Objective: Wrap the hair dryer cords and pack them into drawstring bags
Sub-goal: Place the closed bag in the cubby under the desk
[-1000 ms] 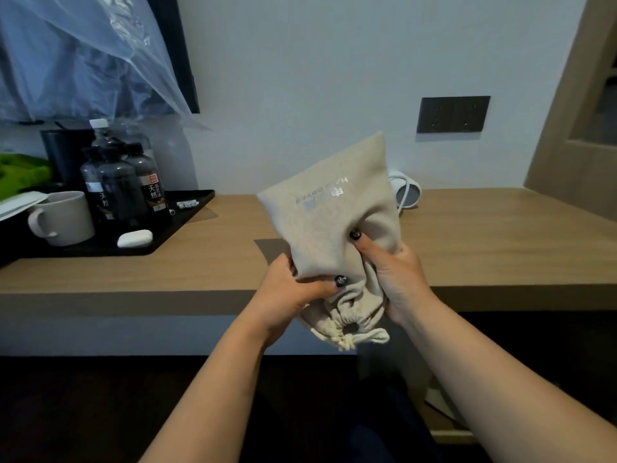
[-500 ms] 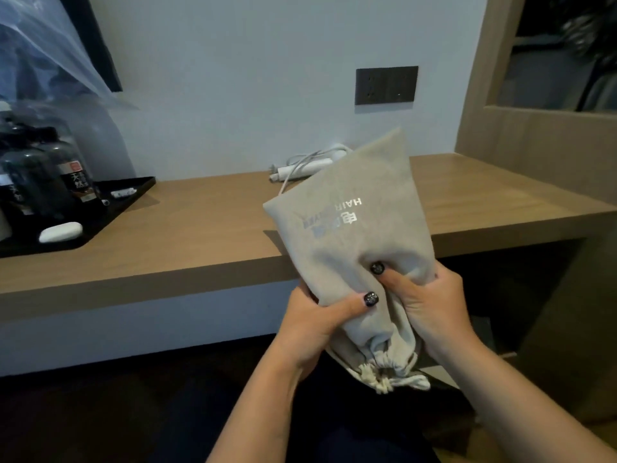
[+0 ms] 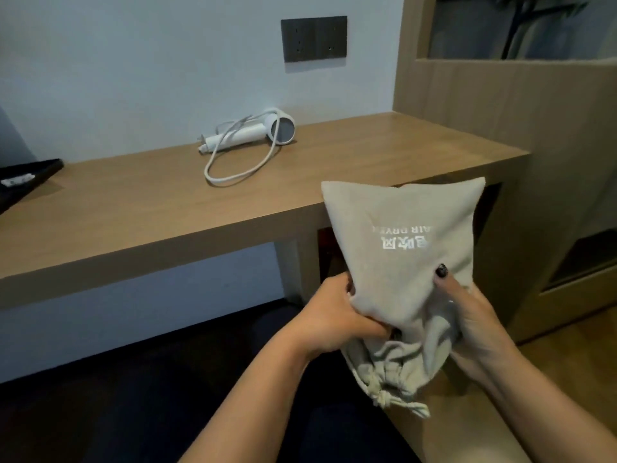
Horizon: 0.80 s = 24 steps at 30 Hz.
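Compared with the earlier frame, the drawstring bag (image 3: pixel 400 248) sits lower and further right, off the front edge of the worktop (image 3: pixel 133 208), and the hair dryer (image 3: pixel 263 132) is now fully visible. I hold the bag upside down, cinched mouth toward me. My left hand (image 3: pixel 337 315) grips the gathered fabric on its left side; my right hand (image 3: pixel 474 315) grips the right side, thumb pressed on the front face. The hair dryer lies on the worktop near the wall, well apart from the bag, its white cord (image 3: pixel 233 162) trailing in a loose loop, not yet wrapped. Risk: the mouth appears drawn tight, so pulling the fabric instead of the drawstring (image 3: pixel 400 401) could jam the cinch. Packing the dryer with the cord loose could snag it in the opening.
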{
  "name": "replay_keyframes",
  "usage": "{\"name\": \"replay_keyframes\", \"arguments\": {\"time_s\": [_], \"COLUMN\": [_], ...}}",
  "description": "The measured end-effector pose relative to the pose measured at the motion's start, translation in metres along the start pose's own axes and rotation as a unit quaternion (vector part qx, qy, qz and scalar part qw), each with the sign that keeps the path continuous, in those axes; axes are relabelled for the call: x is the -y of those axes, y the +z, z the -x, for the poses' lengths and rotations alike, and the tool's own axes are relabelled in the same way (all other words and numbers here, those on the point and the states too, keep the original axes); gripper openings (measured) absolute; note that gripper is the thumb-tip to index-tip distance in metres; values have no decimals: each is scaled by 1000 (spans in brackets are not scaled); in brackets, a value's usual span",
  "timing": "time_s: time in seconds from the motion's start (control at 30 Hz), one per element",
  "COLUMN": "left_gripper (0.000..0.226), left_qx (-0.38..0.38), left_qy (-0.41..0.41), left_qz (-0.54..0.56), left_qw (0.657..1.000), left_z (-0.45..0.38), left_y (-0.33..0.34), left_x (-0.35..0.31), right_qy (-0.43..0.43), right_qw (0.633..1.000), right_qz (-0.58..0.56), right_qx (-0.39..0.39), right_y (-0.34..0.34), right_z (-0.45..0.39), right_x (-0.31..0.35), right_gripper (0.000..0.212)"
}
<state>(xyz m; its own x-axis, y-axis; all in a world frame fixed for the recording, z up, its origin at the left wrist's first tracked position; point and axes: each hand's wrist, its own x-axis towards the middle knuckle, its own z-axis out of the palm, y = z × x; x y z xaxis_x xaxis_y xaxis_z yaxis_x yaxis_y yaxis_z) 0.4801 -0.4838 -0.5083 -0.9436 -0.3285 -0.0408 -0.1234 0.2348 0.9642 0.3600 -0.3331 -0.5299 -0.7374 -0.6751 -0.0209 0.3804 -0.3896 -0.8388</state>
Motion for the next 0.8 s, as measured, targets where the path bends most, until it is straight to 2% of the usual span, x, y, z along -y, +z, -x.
{"name": "replay_keyframes", "arguments": {"time_s": [0.07,0.3,0.4,0.53,0.6,0.7,0.8], "left_gripper": [49,46,51,41,45,69,64], "left_qx": [-11,24,52,97,71,15,-28], "left_qy": [-10,-73,-145,-212,-235,-277,-302], "left_qz": [-23,-66,-10,149,179,215,262], "left_qw": [1000,995,988,961,953,937,916], "left_z": [-13,-44,-49,-54,-60,-67,-74], "left_y": [15,54,62,69,72,74,68], "left_x": [7,40,50,58,69,91,104], "right_qy": [19,46,60,68,76,118,174], "right_qw": [998,993,992,989,985,979,975], "right_qz": [-42,-33,-15,67,110,146,129], "right_qx": [-31,-103,-112,-115,-108,-77,-51], "right_y": [-19,-73,-87,-100,-102,-104,-107], "right_z": [-1,-3,-3,-8,-14,-25,-37], "right_x": [-4,-29,-43,-58,-61,-63,-71], "right_gripper": [56,58,59,56,58,59,52]}}
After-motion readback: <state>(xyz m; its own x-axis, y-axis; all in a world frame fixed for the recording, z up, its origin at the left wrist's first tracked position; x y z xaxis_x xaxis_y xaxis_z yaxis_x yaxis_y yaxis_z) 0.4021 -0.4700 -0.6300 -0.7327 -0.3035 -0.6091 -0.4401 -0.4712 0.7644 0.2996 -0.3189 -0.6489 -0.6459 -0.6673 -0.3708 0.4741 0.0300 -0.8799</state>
